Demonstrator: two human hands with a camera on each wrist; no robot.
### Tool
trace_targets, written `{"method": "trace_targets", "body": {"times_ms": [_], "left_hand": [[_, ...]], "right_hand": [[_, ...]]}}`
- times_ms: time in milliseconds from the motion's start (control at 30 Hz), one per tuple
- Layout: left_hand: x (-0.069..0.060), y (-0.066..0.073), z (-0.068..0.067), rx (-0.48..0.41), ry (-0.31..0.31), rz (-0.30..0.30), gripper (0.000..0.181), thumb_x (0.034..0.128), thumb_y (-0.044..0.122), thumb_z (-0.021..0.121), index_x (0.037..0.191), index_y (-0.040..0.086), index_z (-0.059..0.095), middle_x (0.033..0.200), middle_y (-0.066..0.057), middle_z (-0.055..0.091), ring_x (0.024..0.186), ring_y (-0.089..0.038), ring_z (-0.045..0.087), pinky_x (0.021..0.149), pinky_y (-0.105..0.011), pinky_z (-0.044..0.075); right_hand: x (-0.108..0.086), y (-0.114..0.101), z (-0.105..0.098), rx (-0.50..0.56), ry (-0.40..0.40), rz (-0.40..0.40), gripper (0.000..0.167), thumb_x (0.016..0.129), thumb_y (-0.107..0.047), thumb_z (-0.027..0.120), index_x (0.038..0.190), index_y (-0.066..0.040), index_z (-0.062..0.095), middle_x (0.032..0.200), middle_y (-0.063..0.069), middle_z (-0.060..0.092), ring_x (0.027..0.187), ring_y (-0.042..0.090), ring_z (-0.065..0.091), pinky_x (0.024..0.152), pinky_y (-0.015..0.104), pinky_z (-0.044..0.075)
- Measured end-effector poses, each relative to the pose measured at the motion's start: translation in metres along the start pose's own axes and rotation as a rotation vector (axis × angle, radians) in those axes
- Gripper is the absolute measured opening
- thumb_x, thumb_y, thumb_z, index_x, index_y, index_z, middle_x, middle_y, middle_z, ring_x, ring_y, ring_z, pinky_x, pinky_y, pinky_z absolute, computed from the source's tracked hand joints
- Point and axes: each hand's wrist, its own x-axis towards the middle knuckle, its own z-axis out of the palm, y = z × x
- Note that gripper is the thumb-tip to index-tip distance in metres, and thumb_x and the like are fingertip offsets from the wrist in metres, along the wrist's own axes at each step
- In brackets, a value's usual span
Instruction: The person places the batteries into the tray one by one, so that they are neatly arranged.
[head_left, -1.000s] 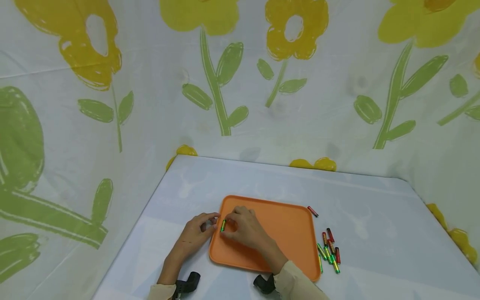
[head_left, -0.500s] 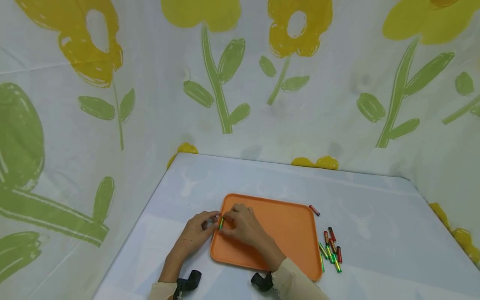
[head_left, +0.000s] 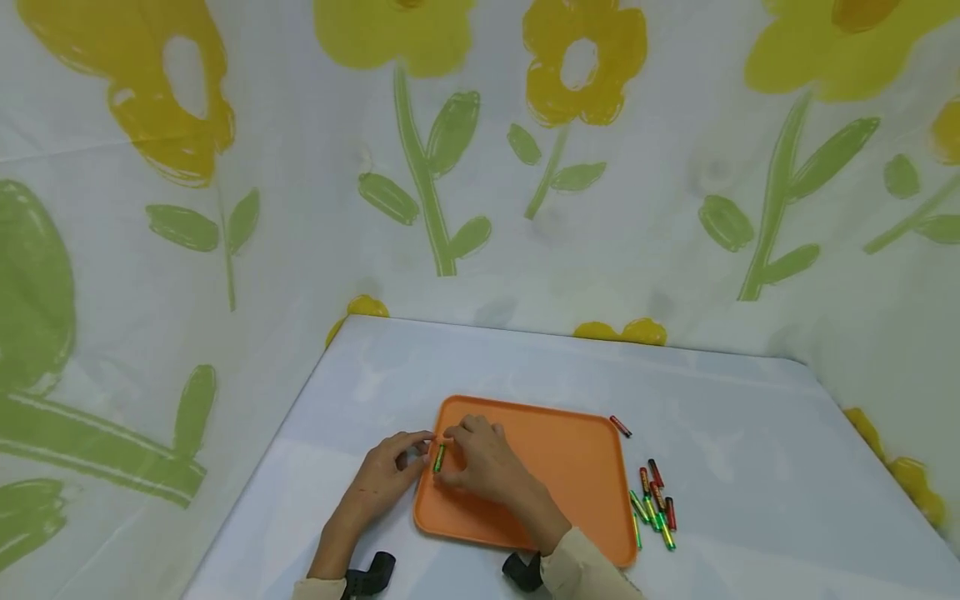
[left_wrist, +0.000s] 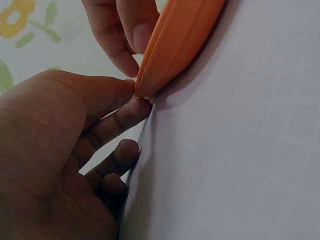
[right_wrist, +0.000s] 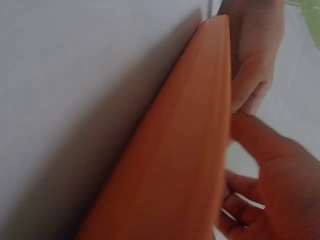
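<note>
At the left end of an orange tray (head_left: 540,408), a small green cylinder (head_left: 439,457) lies near the rim. The right hand (head_left: 487,467) is over it, thumb and index finger spread around its two ends with slight gaps visible. The left hand (head_left: 382,479) is at the tray's left edge; in the left wrist view, this hand (left_wrist: 65,130) pinches the rim of the tray (left_wrist: 175,45) between thumb and a finger. In the right wrist view, the tray side (right_wrist: 175,135) hides the cylinder and part of the right hand (right_wrist: 280,175).
Right of the tray lies a loose group of several red and green cylinders (head_left: 657,504), with a single red cylinder (head_left: 620,426) farther back by the tray's corner. A flower-patterned cloth (head_left: 540,250) stands behind and beside the white table (head_left: 735,433).
The right thumb has moved away from the index finger, and the green cylinder has been let go near the tray's left rim. The left hand stays at the edge. The head view has shifted slightly.
</note>
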Motion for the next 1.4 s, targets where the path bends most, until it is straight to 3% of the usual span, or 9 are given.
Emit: {"method": "trace_targets", "body": {"times_ms": [333,667,1000,1133,1400], "left_hand": [[0.002,0.001,-0.009,0.009,-0.020,-0.064,0.036,0.0953,0.018,0.071,0.131,0.021,0.067,0.103,0.009,0.063,0.079,-0.013,0.049,0.071,-0.029,0.042],[0.004,-0.001,-0.005,-0.001,-0.003,-0.011,0.035,0.0952,0.018,0.071,0.130,0.017,0.067,0.103,0.006,0.064,0.078,-0.014,0.049,0.070,-0.029,0.042],[0.002,0.000,0.002,0.011,-0.031,-0.044,0.035,0.0950,0.018,0.071,0.130,0.018,0.067,0.102,0.006,0.064,0.078,-0.014,0.049,0.070,-0.029,0.041],[0.002,0.000,0.001,0.002,-0.033,-0.043,0.036,0.0950,0.018,0.071,0.131,0.020,0.066,0.104,0.005,0.064,0.080,-0.014,0.050,0.071,-0.029,0.043],[0.002,0.001,0.000,0.009,-0.045,-0.036,0.037,0.0955,0.020,0.071,0.132,0.019,0.066,0.106,0.004,0.064,0.080,-0.014,0.050,0.071,-0.030,0.043]], "right_hand": [[-0.024,0.004,-0.041,0.012,0.025,-0.009,0.047,0.086,-0.040,0.079,0.121,-0.009,0.068,0.102,-0.001,0.060,0.093,0.014,0.051,0.086,0.038,0.037],[-0.069,0.033,-0.068,0.030,0.081,-0.007,0.040,0.084,-0.033,0.082,0.114,-0.010,0.070,0.096,-0.001,0.059,0.094,0.014,0.049,0.089,0.043,0.034],[-0.125,0.062,-0.083,0.055,0.093,0.033,0.039,0.082,-0.028,0.085,0.112,-0.009,0.070,0.095,-0.003,0.055,0.094,0.013,0.050,0.091,0.046,0.035],[-0.140,0.073,-0.090,0.060,0.106,0.053,0.041,0.080,-0.026,0.086,0.112,-0.008,0.069,0.097,-0.003,0.054,0.096,0.016,0.052,0.090,0.046,0.034],[-0.170,0.093,-0.098,0.037,0.077,0.124,0.045,0.081,-0.029,0.085,0.116,-0.009,0.068,0.099,-0.004,0.053,0.097,0.009,0.043,0.089,0.042,0.032]]}}
